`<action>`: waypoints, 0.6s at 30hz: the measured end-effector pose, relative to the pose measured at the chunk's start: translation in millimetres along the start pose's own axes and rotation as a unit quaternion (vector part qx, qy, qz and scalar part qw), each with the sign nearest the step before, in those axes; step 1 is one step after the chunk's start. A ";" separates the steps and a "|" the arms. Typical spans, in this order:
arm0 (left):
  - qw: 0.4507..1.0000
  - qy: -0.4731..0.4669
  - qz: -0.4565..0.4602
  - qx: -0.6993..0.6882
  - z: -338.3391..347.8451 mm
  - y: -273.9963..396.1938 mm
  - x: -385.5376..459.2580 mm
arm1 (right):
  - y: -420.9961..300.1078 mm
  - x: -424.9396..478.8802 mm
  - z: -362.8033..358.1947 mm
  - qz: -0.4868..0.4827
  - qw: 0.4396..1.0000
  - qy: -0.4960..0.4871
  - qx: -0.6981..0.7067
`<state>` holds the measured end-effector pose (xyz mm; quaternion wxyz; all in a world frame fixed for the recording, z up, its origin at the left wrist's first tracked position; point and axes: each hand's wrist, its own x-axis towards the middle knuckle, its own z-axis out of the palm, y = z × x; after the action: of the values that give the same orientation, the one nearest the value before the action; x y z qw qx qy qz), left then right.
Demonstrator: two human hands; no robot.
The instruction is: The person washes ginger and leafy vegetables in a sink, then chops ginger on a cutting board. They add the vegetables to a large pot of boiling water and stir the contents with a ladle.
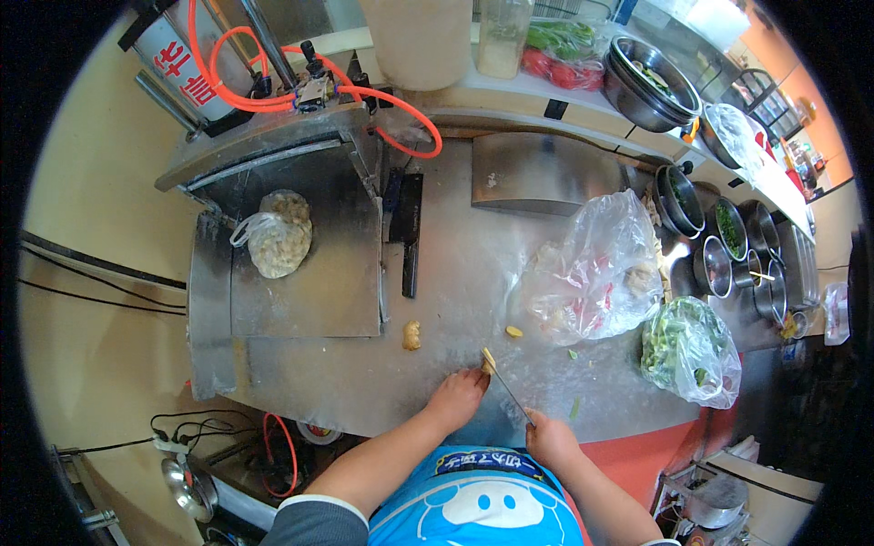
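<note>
On the metal worktop (369,382), near its front edge, my left hand (459,399) presses a piece of ginger (487,367) under its fingertips. My right hand (548,437) is closed around a knife (509,390), whose thin blade reaches up and left to the ginger. A pale slice stands against the blade near its far end. One cut ginger piece (513,332) lies beyond the blade, and a larger ginger knob (411,336) lies to the left. The knife's handle is mostly hidden in my right hand.
A black cleaver (410,235) lies beside the metal press (307,327), which holds a bagged lump (280,234). To the right are a large plastic bag (594,273), bagged greens (689,351) and several metal bowls (713,266). A curved steel cover (546,170) stands at the back.
</note>
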<state>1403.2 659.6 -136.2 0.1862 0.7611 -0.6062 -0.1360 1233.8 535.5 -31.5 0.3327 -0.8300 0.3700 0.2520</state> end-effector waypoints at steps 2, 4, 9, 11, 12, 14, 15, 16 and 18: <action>1.000 -0.003 -0.005 -0.008 -3.4 3.4 1.4 | 7.4 0.9 13.3 0.033 0.999 -0.010 -0.013; 0.998 -0.062 -0.029 -0.017 -5.7 3.0 5.0 | 7.1 13.5 25.3 0.043 0.999 -0.006 -0.007; 0.993 -0.107 -0.053 -0.025 -15.8 10.3 5.7 | 5.9 47.1 37.4 -0.014 0.999 0.013 0.044; 0.987 -0.147 -0.068 -0.018 -30.7 16.0 9.6 | 10.1 50.7 34.6 -0.040 0.996 0.035 0.070; 0.991 -0.125 -0.055 -0.013 -28.2 14.0 7.3 | 13.5 45.6 33.9 -0.046 0.996 0.038 0.072; 0.996 -0.084 -0.030 -0.009 -12.5 8.2 -1.5 | 20.9 23.6 33.6 -0.055 0.995 0.040 0.074; 0.997 -0.070 -0.017 -0.007 -8.0 5.8 -3.5 | 16.8 12.6 25.8 -0.043 0.998 0.021 0.047; 0.998 -0.056 -0.004 -0.006 -5.0 3.6 -6.1 | 10.1 -0.7 15.1 -0.031 0.999 0.002 0.020; 0.999 -0.033 0.007 -0.009 -1.4 3.8 -8.1 | 6.5 -8.2 12.3 -0.001 1.000 -0.024 -0.014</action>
<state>1398.7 666.9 -133.3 0.1745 0.7502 -0.6160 -0.1651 1221.6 545.0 -36.5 0.3302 -0.8286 0.3576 0.2768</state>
